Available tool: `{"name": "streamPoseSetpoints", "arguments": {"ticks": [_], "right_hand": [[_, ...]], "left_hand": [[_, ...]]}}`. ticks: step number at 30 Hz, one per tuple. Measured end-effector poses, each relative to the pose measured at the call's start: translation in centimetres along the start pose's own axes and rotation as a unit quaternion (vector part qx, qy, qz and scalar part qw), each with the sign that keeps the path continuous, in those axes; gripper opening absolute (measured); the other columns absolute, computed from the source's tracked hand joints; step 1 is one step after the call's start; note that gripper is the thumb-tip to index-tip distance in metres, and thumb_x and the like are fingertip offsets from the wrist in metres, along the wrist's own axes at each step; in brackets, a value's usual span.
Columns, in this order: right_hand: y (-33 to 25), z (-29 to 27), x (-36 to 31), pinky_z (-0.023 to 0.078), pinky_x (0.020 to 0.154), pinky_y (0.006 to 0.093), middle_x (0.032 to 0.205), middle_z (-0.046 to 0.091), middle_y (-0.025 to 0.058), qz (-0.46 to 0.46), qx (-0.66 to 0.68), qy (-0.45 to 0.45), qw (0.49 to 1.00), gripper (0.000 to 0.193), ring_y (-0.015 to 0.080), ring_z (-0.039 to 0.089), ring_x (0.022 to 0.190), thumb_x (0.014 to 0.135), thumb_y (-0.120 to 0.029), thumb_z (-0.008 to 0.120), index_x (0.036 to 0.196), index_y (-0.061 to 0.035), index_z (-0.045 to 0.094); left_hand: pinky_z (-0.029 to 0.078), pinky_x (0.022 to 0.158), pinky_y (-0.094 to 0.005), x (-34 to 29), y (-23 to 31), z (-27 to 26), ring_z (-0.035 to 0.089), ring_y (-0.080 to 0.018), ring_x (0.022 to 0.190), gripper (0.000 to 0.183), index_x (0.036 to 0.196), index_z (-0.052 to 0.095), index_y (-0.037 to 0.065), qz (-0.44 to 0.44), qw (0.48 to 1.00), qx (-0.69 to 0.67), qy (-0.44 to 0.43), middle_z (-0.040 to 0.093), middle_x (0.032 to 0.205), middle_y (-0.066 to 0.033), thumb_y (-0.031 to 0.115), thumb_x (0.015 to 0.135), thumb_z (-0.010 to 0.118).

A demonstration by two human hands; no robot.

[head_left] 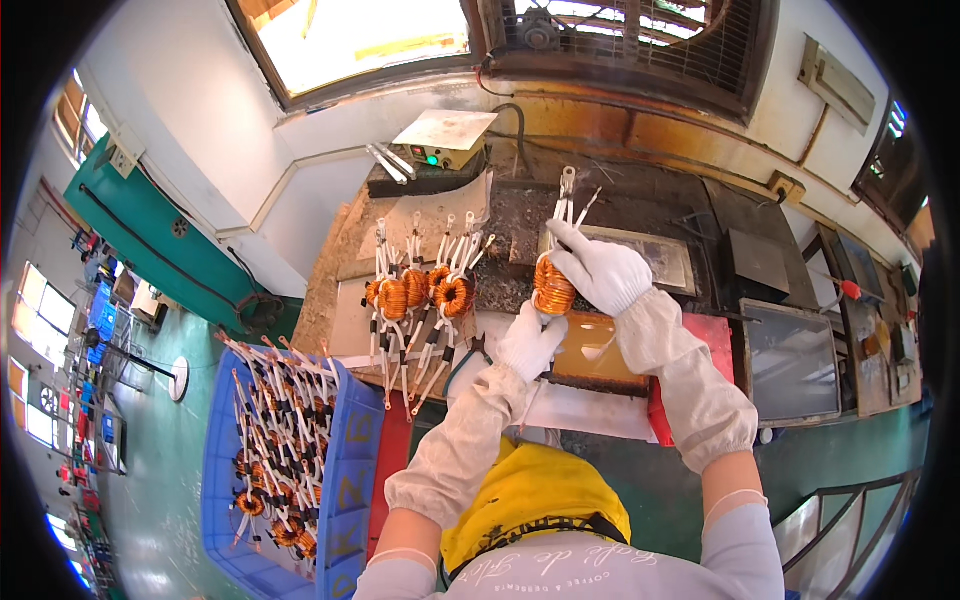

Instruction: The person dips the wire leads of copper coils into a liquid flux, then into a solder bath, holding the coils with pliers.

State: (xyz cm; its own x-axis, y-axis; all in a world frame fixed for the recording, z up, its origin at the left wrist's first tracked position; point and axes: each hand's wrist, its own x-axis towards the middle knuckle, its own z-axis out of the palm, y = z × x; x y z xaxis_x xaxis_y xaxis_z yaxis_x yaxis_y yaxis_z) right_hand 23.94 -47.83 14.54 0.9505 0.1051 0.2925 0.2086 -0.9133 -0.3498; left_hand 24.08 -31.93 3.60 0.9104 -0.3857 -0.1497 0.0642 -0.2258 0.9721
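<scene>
Between my two white-gloved hands is a copper-wound toroidal coil [553,288], held above the bench. Its white sleeved leads [567,195] point away from me, one ending in a ring lug. From below, my left hand [532,342] grips the coil's near end. My right hand [603,270] closes over the coil's far end and the base of the leads, hiding part of both. Left of my hands, several similar coils [403,290] with white and black leads lie together on the worktop. Under the held coil sits a tray of amber-coloured material [592,362].
A blue crate [345,470] full of coils stands at the lower left. At the back is a box with a green light [447,158]. Pliers [476,350] lie near my left hand. Another rectangular tray [660,262] and a grey panel [790,358] are to the right.
</scene>
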Motion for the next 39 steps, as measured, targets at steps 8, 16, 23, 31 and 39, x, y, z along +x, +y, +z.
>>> {"name": "streamPoseSetpoints", "arguments": {"ticks": [8, 16, 23, 31, 39], "right_hand": [[1.9, 1.0, -1.4, 0.051, 0.078, 0.0409, 0.099, 0.066, 0.0159, 0.017, 0.185, 0.213, 0.959, 0.018, 0.0361, 0.064, 0.090, 0.093, -0.014, 0.050, 0.105, -0.0082, 0.062], [3.0, 2.0, 1.0, 0.045, 0.098, 0.0349, 0.125, 0.057, 0.0171, -0.121, 0.122, 0.257, 0.951, 0.045, 0.0328, 0.055, 0.117, 0.084, 0.009, 0.045, 0.125, -0.0069, 0.056], [2.8, 2.1, 1.0, 0.042, 0.102, 0.0354, 0.133, 0.053, 0.0139, -0.070, 0.152, 0.247, 0.955, 0.049, 0.0322, 0.052, 0.122, 0.082, 0.012, 0.042, 0.124, -0.0072, 0.056], [3.6, 0.7, -0.5, 0.043, 0.100, 0.0352, 0.125, 0.058, 0.0151, -0.110, 0.195, 0.197, 0.954, 0.038, 0.0315, 0.055, 0.119, 0.085, 0.006, 0.047, 0.118, -0.0072, 0.061], [10.3, -0.2, -10.0, 0.043, 0.099, 0.0331, 0.121, 0.060, 0.0161, -0.022, 0.104, 0.147, 0.983, 0.027, 0.0300, 0.056, 0.116, 0.090, 0.005, 0.050, 0.112, -0.0015, 0.062]], "left_hand": [[0.051, 0.060, -0.0274, -1.3, 1.8, -1.9, 0.058, -0.0148, 0.070, 0.023, 0.104, 0.051, 0.005, -0.077, 0.949, -0.280, -0.119, 0.055, 0.079, -0.0032, 0.020, 0.089, 0.058], [0.024, 0.044, -0.0197, -0.5, 3.3, -1.7, 0.029, -0.0050, 0.050, 0.020, 0.075, 0.040, 0.017, -0.151, 0.797, -0.515, -0.277, 0.029, 0.059, 0.0082, 0.016, 0.090, 0.054], [0.026, 0.043, -0.0192, -0.4, 1.9, -1.3, 0.028, -0.0038, 0.048, 0.024, 0.073, 0.040, 0.017, -0.168, 0.756, -0.545, -0.321, 0.029, 0.058, 0.0092, 0.017, 0.092, 0.054], [0.033, 0.045, -0.0225, -1.4, 2.5, -2.4, 0.039, -0.0076, 0.052, 0.019, 0.076, 0.045, 0.014, -0.131, 0.893, -0.385, -0.191, 0.040, 0.062, 0.0050, 0.021, 0.090, 0.055], [0.046, 0.053, -0.0289, -1.3, -3.4, -10.1, 0.054, -0.0111, 0.059, 0.034, 0.110, 0.054, 0.001, 0.034, 0.998, 0.000, 0.057, 0.062, 0.080, -0.0041, 0.020, 0.083, 0.061]]}}
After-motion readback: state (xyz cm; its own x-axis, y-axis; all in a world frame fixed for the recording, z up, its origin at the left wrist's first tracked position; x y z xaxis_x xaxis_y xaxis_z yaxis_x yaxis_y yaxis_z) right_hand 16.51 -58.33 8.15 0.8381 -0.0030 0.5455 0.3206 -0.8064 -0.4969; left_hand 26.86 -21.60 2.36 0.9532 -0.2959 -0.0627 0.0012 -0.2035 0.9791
